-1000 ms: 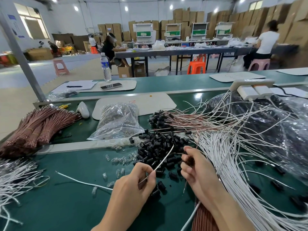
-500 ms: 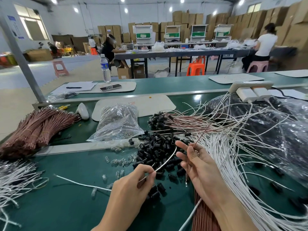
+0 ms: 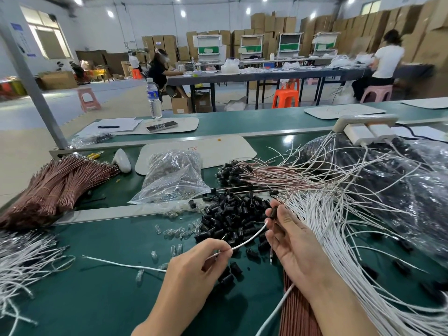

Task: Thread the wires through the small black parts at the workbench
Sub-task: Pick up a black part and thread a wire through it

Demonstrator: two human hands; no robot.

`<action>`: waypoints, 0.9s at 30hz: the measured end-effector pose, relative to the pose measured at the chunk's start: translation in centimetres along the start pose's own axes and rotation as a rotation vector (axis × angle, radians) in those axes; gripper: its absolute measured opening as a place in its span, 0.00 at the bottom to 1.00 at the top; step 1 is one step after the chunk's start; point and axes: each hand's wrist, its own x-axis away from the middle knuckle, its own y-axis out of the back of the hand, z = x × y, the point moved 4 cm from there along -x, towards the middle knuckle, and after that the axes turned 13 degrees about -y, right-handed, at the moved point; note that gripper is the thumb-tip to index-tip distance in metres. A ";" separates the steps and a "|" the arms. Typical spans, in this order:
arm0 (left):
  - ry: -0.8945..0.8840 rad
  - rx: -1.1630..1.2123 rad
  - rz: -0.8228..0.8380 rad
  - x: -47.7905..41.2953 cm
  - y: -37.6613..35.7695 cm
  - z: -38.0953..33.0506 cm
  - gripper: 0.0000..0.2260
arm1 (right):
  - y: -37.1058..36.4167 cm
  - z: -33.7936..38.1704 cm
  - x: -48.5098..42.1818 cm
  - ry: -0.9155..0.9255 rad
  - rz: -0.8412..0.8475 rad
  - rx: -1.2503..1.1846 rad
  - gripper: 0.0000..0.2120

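My left hand (image 3: 191,270) pinches a white wire (image 3: 247,241) near its end, and the wire's tip points up and right toward my right hand (image 3: 291,241). Between thumb and fingertips, my right hand pinches a small black part (image 3: 274,212) with a thin brown wire hanging from it. A heap of loose small black parts (image 3: 232,214) lies on the green bench just beyond both hands. A big spread of white wires (image 3: 339,229) fans out to the right.
Bundled brown wires (image 3: 53,187) lie at the left, more white wires (image 3: 21,260) at the near left. A clear bag (image 3: 172,180) and small clear bulbs (image 3: 174,232) sit by the heap. Finished brown wires with black parts (image 3: 254,173) lie behind. A large plastic bag (image 3: 400,180) fills the right.
My right hand has risen from the heap and now pinches one black part. The left hand has kept its hold on the white wire, its tip now close to the right hand.
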 end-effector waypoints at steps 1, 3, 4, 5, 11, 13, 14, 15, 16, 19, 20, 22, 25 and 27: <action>0.000 -0.002 0.003 0.0 0.0 0.0 0.02 | 0.0 0.0 0.0 -0.003 0.000 -0.004 0.11; 0.001 -0.004 0.008 0.1 -0.1 0.1 0.03 | -0.2 0.0 0.1 -0.012 0.002 -0.007 0.11; 0.001 -0.004 0.011 0.1 -0.1 0.2 0.02 | -0.2 -0.1 0.1 -0.018 0.003 -0.010 0.11; -0.003 -0.006 0.015 0.0 -0.2 0.2 0.02 | -0.3 -0.1 0.1 -0.023 0.006 -0.015 0.11; -0.022 -0.018 0.007 0.1 -0.3 0.3 0.07 | -0.5 -0.1 0.1 -0.023 0.019 -0.015 0.11; -0.037 -0.023 0.002 0.0 -0.3 0.2 0.07 | -0.5 -0.2 0.0 -0.027 0.022 -0.008 0.12; -0.043 -0.022 -0.002 0.0 -0.3 0.1 0.07 | -0.5 -0.3 -0.1 -0.031 0.021 -0.009 0.13; -0.046 -0.018 -0.006 0.0 -0.2 0.0 0.06 | -0.5 -0.3 -0.2 -0.035 0.021 -0.013 0.13; -0.047 -0.013 -0.009 0.0 -0.2 0.0 0.05 | -0.5 -0.3 -0.2 -0.037 0.022 -0.015 0.13; -0.047 -0.008 -0.021 0.0 0.0 -0.1 0.02 | -0.5 -0.3 -0.1 -0.046 0.038 -0.002 0.15; -0.047 -0.009 -0.024 0.0 0.0 -0.1 0.01 | -0.5 -0.4 0.0 -0.051 0.042 0.005 0.16; -0.056 -0.017 -0.023 0.0 -0.1 -0.1 0.02 | -0.6 -0.5 0.0 -0.057 0.045 0.008 0.16; -0.068 -0.031 -0.031 0.0 0.0 -0.3 0.02 | -0.7 -0.5 0.2 -0.063 0.048 -0.010 0.15; -0.060 -0.034 -0.038 0.0 0.1 -0.2 0.01 | -0.8 -0.5 0.2 -0.070 0.055 -0.022 0.14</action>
